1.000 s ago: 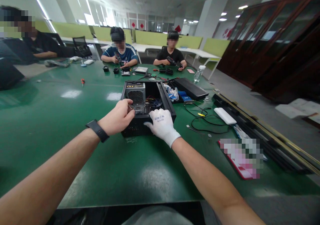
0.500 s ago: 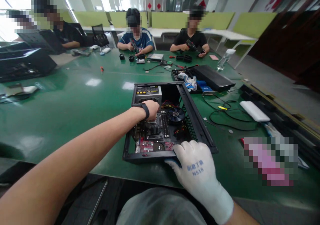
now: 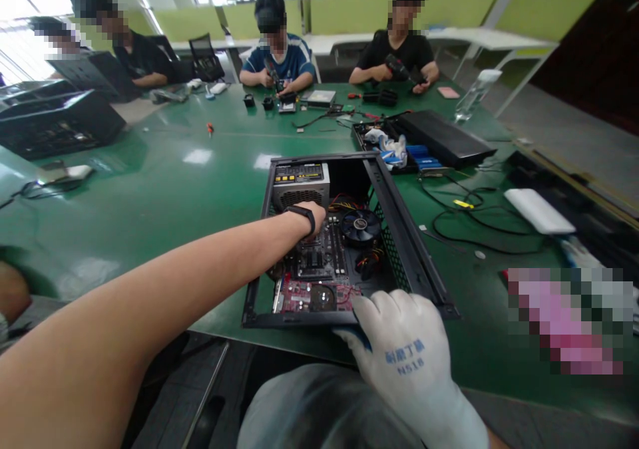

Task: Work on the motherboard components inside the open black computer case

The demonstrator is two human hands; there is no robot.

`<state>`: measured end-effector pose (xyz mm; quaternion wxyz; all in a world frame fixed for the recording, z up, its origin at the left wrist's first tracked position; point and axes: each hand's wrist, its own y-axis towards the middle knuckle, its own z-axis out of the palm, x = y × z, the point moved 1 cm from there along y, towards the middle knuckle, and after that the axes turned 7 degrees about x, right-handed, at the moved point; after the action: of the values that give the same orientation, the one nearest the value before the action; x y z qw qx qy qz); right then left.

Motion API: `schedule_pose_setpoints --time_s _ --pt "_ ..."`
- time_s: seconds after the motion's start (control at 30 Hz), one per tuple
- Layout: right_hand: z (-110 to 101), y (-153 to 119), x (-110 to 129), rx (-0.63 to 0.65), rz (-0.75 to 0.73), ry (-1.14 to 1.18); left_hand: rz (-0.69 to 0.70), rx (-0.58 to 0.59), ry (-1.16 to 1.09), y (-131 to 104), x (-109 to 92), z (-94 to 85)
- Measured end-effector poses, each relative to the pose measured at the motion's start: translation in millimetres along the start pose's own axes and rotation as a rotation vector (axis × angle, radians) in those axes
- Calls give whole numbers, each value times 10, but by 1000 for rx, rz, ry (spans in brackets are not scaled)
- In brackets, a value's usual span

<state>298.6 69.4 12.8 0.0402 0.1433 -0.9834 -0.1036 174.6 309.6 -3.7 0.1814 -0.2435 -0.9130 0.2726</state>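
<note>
The right hand (image 3: pixel 407 346) (gloved) grips the computer case (image 3: pixel 415 236) at its near edge; beyond the left hand (image 3: pixel 315 215), grip not discernible, stands the power supply unit (image 3: pixel 300 177).

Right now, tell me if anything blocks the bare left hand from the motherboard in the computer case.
Nothing visible does: the computer case lies open side up, and the left hand is over the motherboard, near the power supply. The right hand holds the near rim, out of the way. What lies beneath the left hand is hidden.
</note>
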Motion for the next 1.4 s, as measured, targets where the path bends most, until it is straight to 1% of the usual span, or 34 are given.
schedule_pose_setpoints --time_s 0.1,0.23,0.53,0.7,0.77,0.9,1.0,1.1,1.17,1.3,1.4 --pt "-6 1 -2 8 -3 -3 10 -6 -15 -3 2 2" --pt "-9 3 -7 25 -6 -8 21 5 -21 -67 -19 -33" --pt "43 -9 -20 1 -20 4 8 -11 -32 -65 -21 -32" --pt "21 5 -12 -11 -24 -50 20 13 -7 -115 -64 -65" --pt "-3 16 -10 11 -27 -79 8 24 15 -150 -88 -88" --pt "-68 93 32 96 -66 -152 2 36 81 -183 -118 -113" --pt "-95 203 125 114 -162 -186 26 31 94 -149 -108 -96" --pt "-63 298 213 91 -272 -141 38 6 53 -99 -80 -70" --pt "-15 328 228 94 -308 -91 35 2 32 -78 -65 -61" --pt "54 331 176 147 -298 -21 31 13 50 -70 -63 -59" --pt "31 332 139 196 -258 -25 26 22 28 -75 -71 -59"
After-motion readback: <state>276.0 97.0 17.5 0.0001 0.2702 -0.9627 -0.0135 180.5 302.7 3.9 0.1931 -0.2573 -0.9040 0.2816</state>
